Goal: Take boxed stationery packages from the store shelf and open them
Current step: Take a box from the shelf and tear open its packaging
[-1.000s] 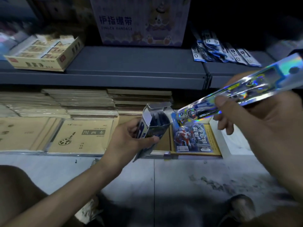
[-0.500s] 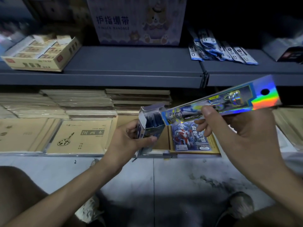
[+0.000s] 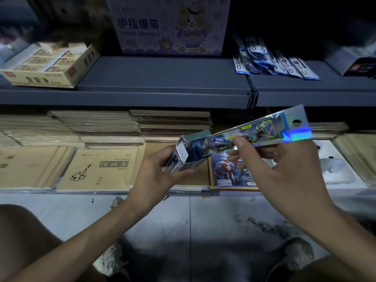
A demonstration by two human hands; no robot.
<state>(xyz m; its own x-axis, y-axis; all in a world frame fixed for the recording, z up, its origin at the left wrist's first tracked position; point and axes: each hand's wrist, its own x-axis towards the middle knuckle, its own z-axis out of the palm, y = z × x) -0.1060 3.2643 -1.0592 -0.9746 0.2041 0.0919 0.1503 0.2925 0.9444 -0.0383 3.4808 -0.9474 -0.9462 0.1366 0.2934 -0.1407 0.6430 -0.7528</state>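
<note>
Seen from the head camera, the left hand (image 3: 156,176) wraps its fingers and thumb round a small glossy cardboard box (image 3: 183,157) just left of the frame's centre. The box has a white inside and its end flap stands open, pointing toward one o'clock. A long, flat holographic package (image 3: 262,131) runs from the box's mouth up toward two o'clock. Its foil face has a rainbow sheen, its far end has a round punched hang hole, and its near end sits inside the opening. The right hand (image 3: 289,165) pinches this strip at mid-length, with the thumb on top and the fingers curled beneath. Behind the hands, a printed card pack (image 3: 227,171) with a red-and-silver figure lies flat in a kraft tray and is partly hidden by the right fingers. At nine o'clock lie tan paper sketchbooks (image 3: 97,169) in clear film, and stacks of brown-covered books (image 3: 105,127) rise behind them. On the grey upper shelf (image 3: 162,78), a yellow carton of small boxes (image 3: 48,66) sits at ten o'clock. A pale lilac cardboard display box (image 3: 171,25) printed with cartoon bears is at twelve, and a fan of blue-and-white packets (image 3: 274,62) is at one. Pale floor tiles (image 3: 183,231) with dark smudges fill the lower part of the frame, and a shoe (image 3: 109,259) shows at seven o'clock.
</note>
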